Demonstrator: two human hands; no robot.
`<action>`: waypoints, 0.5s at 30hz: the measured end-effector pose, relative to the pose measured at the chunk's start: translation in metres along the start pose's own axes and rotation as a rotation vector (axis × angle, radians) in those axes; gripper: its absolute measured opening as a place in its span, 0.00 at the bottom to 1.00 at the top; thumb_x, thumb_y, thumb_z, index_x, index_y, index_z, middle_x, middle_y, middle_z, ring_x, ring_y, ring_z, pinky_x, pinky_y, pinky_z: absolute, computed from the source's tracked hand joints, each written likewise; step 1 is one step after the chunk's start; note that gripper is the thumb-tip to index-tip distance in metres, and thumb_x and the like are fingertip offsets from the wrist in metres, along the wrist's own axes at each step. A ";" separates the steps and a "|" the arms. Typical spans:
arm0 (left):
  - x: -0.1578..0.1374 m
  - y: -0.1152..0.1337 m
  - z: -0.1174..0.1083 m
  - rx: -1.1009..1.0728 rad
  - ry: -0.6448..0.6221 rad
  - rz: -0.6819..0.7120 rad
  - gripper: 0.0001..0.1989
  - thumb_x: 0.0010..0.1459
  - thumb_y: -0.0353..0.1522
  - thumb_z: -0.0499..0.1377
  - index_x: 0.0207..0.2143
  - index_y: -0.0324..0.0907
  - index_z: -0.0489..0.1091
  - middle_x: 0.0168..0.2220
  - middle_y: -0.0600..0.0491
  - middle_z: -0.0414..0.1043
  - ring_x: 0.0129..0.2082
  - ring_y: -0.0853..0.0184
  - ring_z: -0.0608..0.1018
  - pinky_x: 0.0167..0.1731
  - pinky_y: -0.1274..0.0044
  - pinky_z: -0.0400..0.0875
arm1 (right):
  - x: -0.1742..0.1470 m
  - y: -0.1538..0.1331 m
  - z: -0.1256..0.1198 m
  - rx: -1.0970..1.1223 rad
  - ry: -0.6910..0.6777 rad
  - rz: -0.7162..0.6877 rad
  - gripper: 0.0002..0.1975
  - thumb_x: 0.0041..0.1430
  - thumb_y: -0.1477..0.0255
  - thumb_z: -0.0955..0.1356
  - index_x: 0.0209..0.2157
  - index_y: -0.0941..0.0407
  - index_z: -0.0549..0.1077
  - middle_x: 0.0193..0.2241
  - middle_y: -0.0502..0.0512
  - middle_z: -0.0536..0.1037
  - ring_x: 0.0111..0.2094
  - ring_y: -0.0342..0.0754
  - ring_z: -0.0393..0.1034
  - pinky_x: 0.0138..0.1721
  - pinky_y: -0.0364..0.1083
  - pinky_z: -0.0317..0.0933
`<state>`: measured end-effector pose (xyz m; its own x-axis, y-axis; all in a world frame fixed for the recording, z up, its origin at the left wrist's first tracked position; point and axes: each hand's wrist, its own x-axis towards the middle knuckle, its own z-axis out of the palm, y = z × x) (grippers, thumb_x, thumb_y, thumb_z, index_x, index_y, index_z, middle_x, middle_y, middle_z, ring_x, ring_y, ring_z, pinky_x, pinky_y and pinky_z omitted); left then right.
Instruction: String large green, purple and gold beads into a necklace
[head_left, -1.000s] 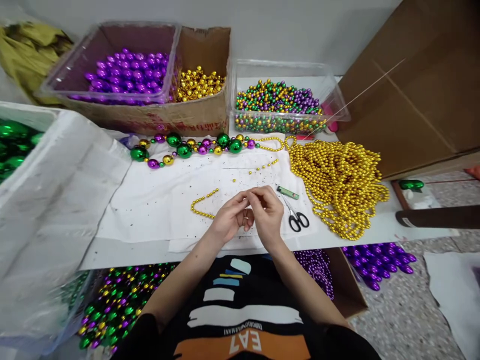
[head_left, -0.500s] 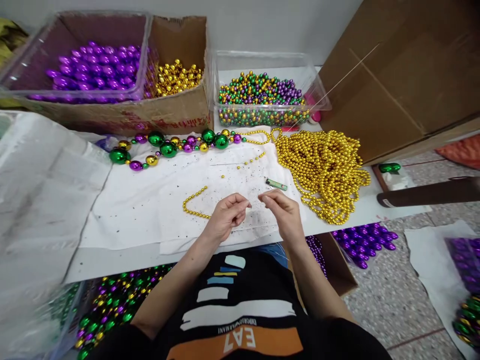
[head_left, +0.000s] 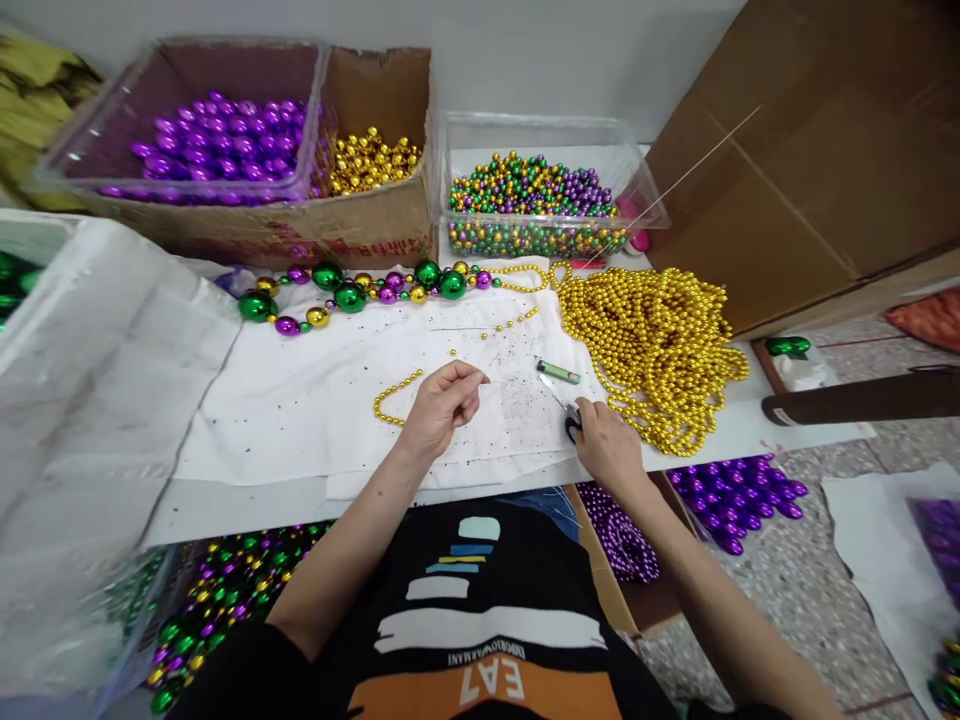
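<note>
My left hand (head_left: pixel 448 405) is pinched closed over the white cloth (head_left: pixel 285 440); what its fingertips hold is too small to make out. Beside that wrist lies a short curved strand of gold beads (head_left: pixel 380 407). To the right, my right hand (head_left: pixel 611 440) has its fingers closed on the dark handle of a small pair of scissors (head_left: pixel 573 422), blades pointing away to the upper left. A green lighter (head_left: pixel 559 372) lies just beyond the blade tips. A few loose gold beads (head_left: pixel 510 323) and a thin needle-like line (head_left: pixel 457 329) are farther back.
A big-bead necklace in green, purple and gold (head_left: pixel 350 297) stretches along the back. At right lies a heap of gold bead strands (head_left: pixel 652 350). Behind stand a cardboard box (head_left: pixel 300 235) and a clear bin of mixed beads (head_left: pixel 645 212). Purple strands (head_left: pixel 619 540) sit below the table edge.
My right hand has left its place opposite the left hand, moving right and toward me onto the scissors. My left hand stays pinched, shifted slightly. The whole view has shifted a little.
</note>
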<state>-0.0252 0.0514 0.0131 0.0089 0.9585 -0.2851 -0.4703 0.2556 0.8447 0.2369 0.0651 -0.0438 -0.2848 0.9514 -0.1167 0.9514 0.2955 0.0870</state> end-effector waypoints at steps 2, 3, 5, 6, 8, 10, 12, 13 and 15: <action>0.000 0.000 -0.002 0.005 -0.004 -0.003 0.15 0.50 0.40 0.68 0.30 0.38 0.71 0.16 0.62 0.56 0.15 0.79 0.60 0.14 0.84 0.44 | -0.001 0.003 -0.006 -0.019 -0.029 -0.004 0.16 0.60 0.79 0.61 0.50 0.61 0.67 0.42 0.64 0.73 0.37 0.54 0.70 0.27 0.45 0.53; -0.001 0.000 -0.004 0.010 -0.007 -0.005 0.15 0.51 0.40 0.67 0.30 0.38 0.71 0.16 0.62 0.56 0.15 0.79 0.60 0.15 0.84 0.44 | -0.003 0.007 -0.009 -0.014 -0.034 -0.006 0.16 0.60 0.79 0.61 0.49 0.61 0.68 0.42 0.64 0.73 0.37 0.53 0.70 0.27 0.45 0.53; -0.001 -0.001 -0.007 0.018 -0.018 -0.010 0.15 0.52 0.40 0.67 0.31 0.38 0.70 0.17 0.62 0.56 0.15 0.79 0.60 0.15 0.84 0.44 | -0.011 0.020 -0.014 0.041 -0.055 -0.012 0.17 0.60 0.79 0.61 0.50 0.60 0.68 0.43 0.64 0.73 0.36 0.53 0.71 0.27 0.45 0.57; -0.002 -0.002 -0.009 0.022 -0.025 -0.013 0.15 0.52 0.40 0.67 0.31 0.38 0.70 0.17 0.62 0.55 0.15 0.79 0.60 0.15 0.84 0.44 | -0.018 0.030 -0.015 0.101 -0.077 -0.015 0.17 0.60 0.78 0.61 0.50 0.59 0.69 0.44 0.63 0.73 0.36 0.53 0.72 0.29 0.46 0.59; -0.001 -0.003 -0.012 0.028 -0.031 -0.019 0.15 0.52 0.40 0.66 0.31 0.38 0.70 0.17 0.62 0.55 0.15 0.79 0.60 0.15 0.84 0.43 | -0.034 0.052 -0.017 0.293 -0.142 -0.020 0.17 0.59 0.75 0.63 0.50 0.57 0.71 0.44 0.62 0.75 0.38 0.54 0.73 0.36 0.49 0.65; 0.000 -0.005 -0.014 0.031 -0.031 -0.022 0.15 0.52 0.41 0.66 0.31 0.38 0.70 0.17 0.62 0.55 0.15 0.79 0.60 0.15 0.84 0.43 | -0.054 0.076 -0.017 0.546 -0.218 0.011 0.18 0.58 0.70 0.66 0.50 0.54 0.72 0.44 0.60 0.77 0.42 0.56 0.74 0.45 0.54 0.67; 0.002 -0.006 -0.015 0.033 -0.026 -0.018 0.15 0.51 0.41 0.67 0.30 0.38 0.70 0.17 0.62 0.55 0.15 0.79 0.60 0.15 0.84 0.43 | -0.074 0.093 -0.018 0.809 -0.326 0.076 0.22 0.56 0.64 0.69 0.52 0.53 0.73 0.46 0.60 0.78 0.48 0.58 0.73 0.52 0.56 0.66; 0.003 -0.007 -0.014 0.035 -0.025 -0.017 0.15 0.51 0.41 0.67 0.30 0.38 0.70 0.17 0.62 0.55 0.15 0.79 0.60 0.15 0.84 0.43 | -0.083 0.097 -0.019 0.931 -0.383 0.108 0.25 0.54 0.61 0.70 0.53 0.53 0.72 0.48 0.61 0.78 0.51 0.59 0.72 0.53 0.56 0.66; 0.004 -0.008 -0.013 0.042 -0.027 -0.019 0.15 0.52 0.40 0.67 0.31 0.38 0.70 0.17 0.62 0.55 0.15 0.79 0.60 0.15 0.84 0.43 | -0.098 0.095 -0.022 1.150 -0.479 0.151 0.30 0.51 0.56 0.73 0.54 0.52 0.72 0.53 0.61 0.76 0.56 0.60 0.69 0.55 0.55 0.65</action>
<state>-0.0327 0.0517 -0.0007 0.0418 0.9564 -0.2891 -0.4324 0.2782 0.8577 0.3527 0.0015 -0.0020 -0.3223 0.7710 -0.5493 0.5912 -0.2893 -0.7528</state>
